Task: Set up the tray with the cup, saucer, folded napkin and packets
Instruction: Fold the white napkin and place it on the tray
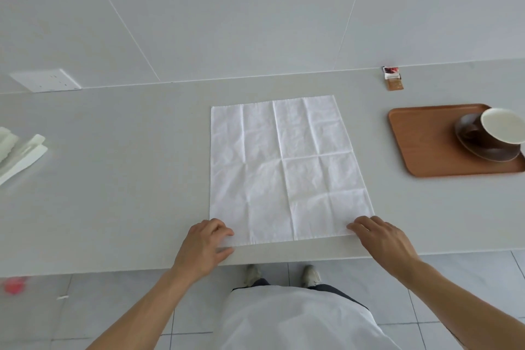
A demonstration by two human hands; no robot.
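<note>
Napkin (287,167): unfolded, flat, frame centre.
Left hand (203,247): pinches near-left corner.
Right hand (380,239): fingers curled on near-right corner.
Tray (420,145): right; cup (501,129) on saucer (483,150).
Packets (393,79): upper right, print unreadable.

No legible text, packets (393,78) included.

The napkin (287,167) lies flat mid-counter (127,179), bare surface on both sides. Right, the tray (420,145) carries cup (501,128) on saucer (483,148); its left part is free. Packets (393,78) sit by the wall, white items (20,153) far left.
</note>
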